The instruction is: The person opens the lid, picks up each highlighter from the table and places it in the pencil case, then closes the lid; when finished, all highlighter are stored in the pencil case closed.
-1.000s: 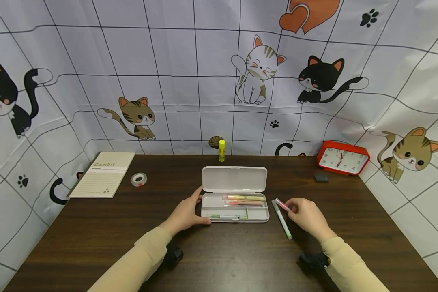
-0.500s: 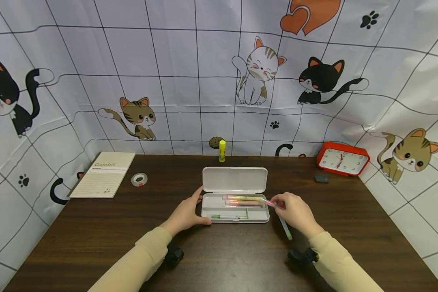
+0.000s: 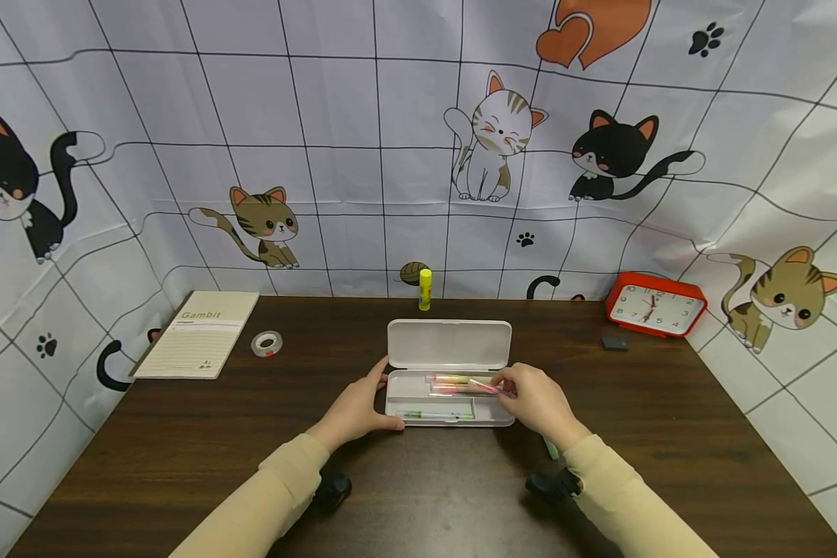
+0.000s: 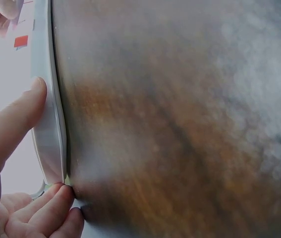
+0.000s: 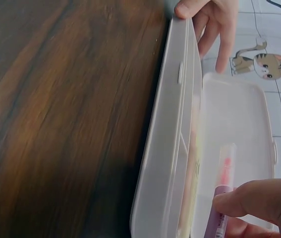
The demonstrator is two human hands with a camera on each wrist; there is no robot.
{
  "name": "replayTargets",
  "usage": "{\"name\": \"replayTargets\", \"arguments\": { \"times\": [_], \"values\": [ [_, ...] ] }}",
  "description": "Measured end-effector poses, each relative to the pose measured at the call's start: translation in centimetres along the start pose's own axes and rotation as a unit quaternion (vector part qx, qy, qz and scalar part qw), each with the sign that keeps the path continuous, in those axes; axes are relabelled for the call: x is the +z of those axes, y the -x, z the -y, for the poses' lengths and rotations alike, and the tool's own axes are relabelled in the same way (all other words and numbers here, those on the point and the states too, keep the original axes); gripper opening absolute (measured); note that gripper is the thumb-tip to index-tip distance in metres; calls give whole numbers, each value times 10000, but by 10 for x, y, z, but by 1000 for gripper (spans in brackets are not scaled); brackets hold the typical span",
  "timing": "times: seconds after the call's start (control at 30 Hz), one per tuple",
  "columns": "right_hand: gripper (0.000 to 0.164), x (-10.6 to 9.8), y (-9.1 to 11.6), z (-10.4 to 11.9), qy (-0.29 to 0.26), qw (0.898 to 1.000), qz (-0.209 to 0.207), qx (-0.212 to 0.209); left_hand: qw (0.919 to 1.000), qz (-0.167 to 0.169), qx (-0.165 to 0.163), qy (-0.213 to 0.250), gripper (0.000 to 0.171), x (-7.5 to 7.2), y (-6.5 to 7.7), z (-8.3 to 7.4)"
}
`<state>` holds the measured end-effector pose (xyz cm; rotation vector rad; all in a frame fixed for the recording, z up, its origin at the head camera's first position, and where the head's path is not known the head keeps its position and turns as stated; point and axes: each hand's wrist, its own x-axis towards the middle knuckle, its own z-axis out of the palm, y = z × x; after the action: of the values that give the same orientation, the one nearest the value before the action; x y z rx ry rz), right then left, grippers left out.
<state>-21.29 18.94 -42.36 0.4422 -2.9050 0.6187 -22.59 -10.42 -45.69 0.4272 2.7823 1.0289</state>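
A white pencil case (image 3: 449, 345) stands on the table with its lid up. My left hand (image 3: 352, 404) holds its left end, thumb on the front wall and fingers round the corner, as the left wrist view shows. Several pens (image 3: 449, 387) lie in the case's back compartment, and a green-tinted pen (image 3: 432, 415) lies in the front one. Over the right part of the case, my right hand (image 3: 539, 399) pinches a pink marker (image 5: 222, 198) with a clear cap and purple barrel. Under the right wrist, a marker with a green end (image 3: 551, 447) shows only partly.
A notebook (image 3: 198, 333) and a roll of tape (image 3: 266, 343) lie at the left. Behind the case stands a yellow glue stick (image 3: 425, 290). A red clock (image 3: 656, 304) and a small dark block (image 3: 614, 342) sit at the back right.
My right hand has carried the pink marker leftward from the table beside the case to above its back compartment. The left hand has stayed at the case's left end.
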Motion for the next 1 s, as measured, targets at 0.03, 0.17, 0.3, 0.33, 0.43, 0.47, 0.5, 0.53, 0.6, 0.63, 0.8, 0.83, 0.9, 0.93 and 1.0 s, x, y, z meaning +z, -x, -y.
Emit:
{"name": "replayTargets", "arguments": {
  "times": [0.03, 0.17, 0.3, 0.33, 0.43, 0.47, 0.5, 0.53, 0.6, 0.63, 0.8, 0.83, 0.9, 0.93, 1.0],
  "values": [
    [13, 1, -1, 2, 6, 10000, -8, -42, 10000, -6, 2, 0, 113, 0, 0, 0],
    [13, 6, -6, 10, -18, 9998, -2, -181, 10000, -18, 13, 17, 113, 0, 1, 0],
    [13, 11, -11, 21, -6, 9995, 17, -312, 10000, -15, 32, 25, 112, 0, 1, -1],
    [13, 12, -12, 23, -2, 9994, 23, -345, 10000, -15, 27, 23, 113, 0, 1, -1],
    [12, 15, -15, 31, -10, 9988, 29, -482, 10000, -22, 21, 13, 113, 0, 1, -1],
    [12, 15, -15, 34, -39, 9986, 47, -522, 10000, -23, 16, 15, 113, 0, 1, -1],
    [12, 17, -16, 36, -58, 9983, 41, -570, 10000, -26, 10, 21, 113, 0, 1, -1],
    [12, 18, -16, 38, -83, 9981, 50, -614, 10000, -28, 17, 24, 113, 0, 1, -1],
    [12, 21, -17, 41, -66, 9975, 41, -708, 10000, -19, 30, 35, 113, 0, 1, -1],
    [11, 23, -17, 43, -58, 9972, 42, -749, 10000, -15, 25, 45, 113, 0, 1, -1],
    [11, 31, -20, 50, -47, 9959, 60, -903, 10000, 1, 25, 38, 113, 0, 1, -1],
    [10, 32, -20, 51, -65, 9957, 81, -921, 10000, 0, 21, 34, 113, 0, 0, -1],
    [10, 34, -21, 54, -113, 9952, 105, -970, 10000, -5, 27, 45, 112, -1, 0, 0],
    [10, 34, -22, 55, -125, 9950, 117, -981, 10000, -7, 32, 52, 112, 0, 0, 0],
    [10, 35, -23, 58, -145, 9945, 133, -1028, 10000, -5, 42, 63, 112, 0, 0, 1]
  ]
}}
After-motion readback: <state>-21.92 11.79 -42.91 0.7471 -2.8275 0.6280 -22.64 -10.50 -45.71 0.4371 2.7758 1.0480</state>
